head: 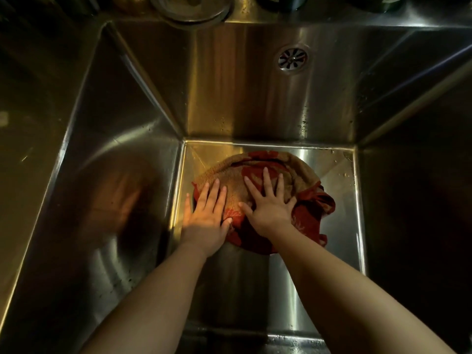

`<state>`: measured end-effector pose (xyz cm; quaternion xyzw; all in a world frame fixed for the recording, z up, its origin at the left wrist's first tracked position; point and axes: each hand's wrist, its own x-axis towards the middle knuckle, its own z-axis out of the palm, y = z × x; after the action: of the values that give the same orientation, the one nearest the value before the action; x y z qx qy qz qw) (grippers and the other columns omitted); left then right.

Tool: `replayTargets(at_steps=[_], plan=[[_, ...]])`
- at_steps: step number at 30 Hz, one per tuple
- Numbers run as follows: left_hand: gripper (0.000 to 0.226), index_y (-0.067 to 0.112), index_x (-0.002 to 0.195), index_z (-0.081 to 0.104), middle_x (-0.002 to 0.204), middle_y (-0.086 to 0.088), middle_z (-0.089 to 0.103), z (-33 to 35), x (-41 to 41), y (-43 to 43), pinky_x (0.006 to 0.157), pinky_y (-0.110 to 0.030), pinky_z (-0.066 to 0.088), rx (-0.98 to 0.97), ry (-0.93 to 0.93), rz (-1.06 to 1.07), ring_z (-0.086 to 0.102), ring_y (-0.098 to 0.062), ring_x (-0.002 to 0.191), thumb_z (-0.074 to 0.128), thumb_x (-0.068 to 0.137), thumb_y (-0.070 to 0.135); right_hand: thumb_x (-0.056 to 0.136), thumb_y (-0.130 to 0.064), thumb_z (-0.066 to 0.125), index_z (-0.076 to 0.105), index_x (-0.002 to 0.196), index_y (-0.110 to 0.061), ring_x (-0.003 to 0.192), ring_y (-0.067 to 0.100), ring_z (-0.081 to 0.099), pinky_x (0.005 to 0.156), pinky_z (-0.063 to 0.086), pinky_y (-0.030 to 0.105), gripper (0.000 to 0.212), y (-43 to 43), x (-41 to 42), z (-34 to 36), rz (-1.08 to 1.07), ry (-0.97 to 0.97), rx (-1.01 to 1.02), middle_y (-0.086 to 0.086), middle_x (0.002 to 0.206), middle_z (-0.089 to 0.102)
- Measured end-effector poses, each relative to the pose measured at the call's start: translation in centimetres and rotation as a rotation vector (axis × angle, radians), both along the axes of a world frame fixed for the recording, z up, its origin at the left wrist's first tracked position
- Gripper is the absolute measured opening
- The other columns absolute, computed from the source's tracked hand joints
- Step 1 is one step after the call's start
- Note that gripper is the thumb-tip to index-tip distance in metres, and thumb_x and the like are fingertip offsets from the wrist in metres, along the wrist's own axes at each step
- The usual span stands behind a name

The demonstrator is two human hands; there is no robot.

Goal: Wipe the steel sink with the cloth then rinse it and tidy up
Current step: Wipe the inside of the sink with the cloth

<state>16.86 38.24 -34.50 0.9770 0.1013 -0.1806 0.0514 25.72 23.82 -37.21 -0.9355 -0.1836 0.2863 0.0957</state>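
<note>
A red and tan terry cloth [293,175] lies bunched on the floor of a deep steel sink [143,93]. My left hand [208,213] lies flat with straight fingers on the cloth's left edge, its outer side on bare steel. My right hand [268,203] presses flat on the middle of the cloth, fingers spread. Both forearms reach down into the basin. The cloth hides the sink floor beneath it.
An overflow grate [292,59] sits high on the back wall, which carries water droplets to the right. A round metal fitting [190,7] stands on the back ledge, with dark objects beside it. Bare sink floor [339,213] shows right of the cloth.
</note>
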Motion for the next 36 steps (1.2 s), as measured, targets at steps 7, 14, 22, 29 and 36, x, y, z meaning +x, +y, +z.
replayTargets(at_steps=[7, 14, 22, 29, 36], plan=[[0.074, 0.026, 0.144, -0.022, 0.154, 0.006, -0.026, -0.1, 0.4, -0.8, 0.108, -0.048, -0.018, -0.045, 0.017, 0.0, -0.023, -0.015, 0.141, 0.024, 0.094, 0.055, 0.09, -0.062, 0.027, -0.01, 0.139, -0.055, 0.139, 0.03, -0.026, 0.104, -0.002, 0.07, 0.062, -5.6, 2.7, 0.5, -0.168, -0.01, -0.086, -0.008, 0.152, -0.029], [0.079, 0.029, 0.144, -0.025, 0.15, 0.006, -0.034, -0.9, 1.2, -0.4, 0.112, -0.058, -0.005, -0.089, 0.327, 0.023, -0.022, -0.025, 0.142, 0.016, 0.089, 0.069, 0.076, -0.08, 0.03, -0.009, 0.14, -0.054, 0.138, 0.037, -0.025, 0.099, -0.009, 0.073, 0.079, -3.4, 3.2, 0.3, -0.365, 0.026, 0.006, -0.004, 0.153, -0.027], [0.085, 0.032, 0.143, -0.023, 0.15, 0.01, -0.033, -1.2, 0.6, -0.1, 0.114, -0.057, 0.005, -0.134, 0.297, 0.046, -0.022, -0.022, 0.142, 0.011, 0.081, 0.078, 0.085, -0.066, 0.034, -0.003, 0.139, -0.056, 0.135, 0.037, -0.029, 0.098, -0.012, 0.072, 0.066, -3.4, -0.5, -1.0, -0.194, -0.083, -0.063, -0.004, 0.151, -0.03], [0.072, 0.037, 0.145, -0.018, 0.151, 0.012, -0.031, -1.7, 0.8, 0.3, 0.111, -0.058, 0.008, -0.147, 0.266, 0.033, -0.021, -0.019, 0.142, 0.007, 0.086, 0.071, 0.09, -0.06, 0.028, -0.007, 0.134, -0.063, 0.136, 0.04, -0.026, 0.097, -0.011, 0.074, 0.057, -4.2, 3.2, -1.4, -0.18, -0.058, -0.039, -0.004, 0.152, -0.028], [0.065, 0.036, 0.146, -0.016, 0.154, 0.009, -0.025, -2.6, 0.2, 0.4, 0.109, -0.063, 0.011, -0.094, 0.195, 0.013, -0.016, -0.022, 0.144, 0.023, 0.097, 0.053, 0.09, -0.051, 0.038, 0.008, 0.136, -0.06, 0.139, 0.038, -0.018, 0.1, -0.004, 0.073, 0.055, -4.7, 5.4, -0.9, -0.221, -0.072, -0.054, -0.006, 0.155, -0.018]])
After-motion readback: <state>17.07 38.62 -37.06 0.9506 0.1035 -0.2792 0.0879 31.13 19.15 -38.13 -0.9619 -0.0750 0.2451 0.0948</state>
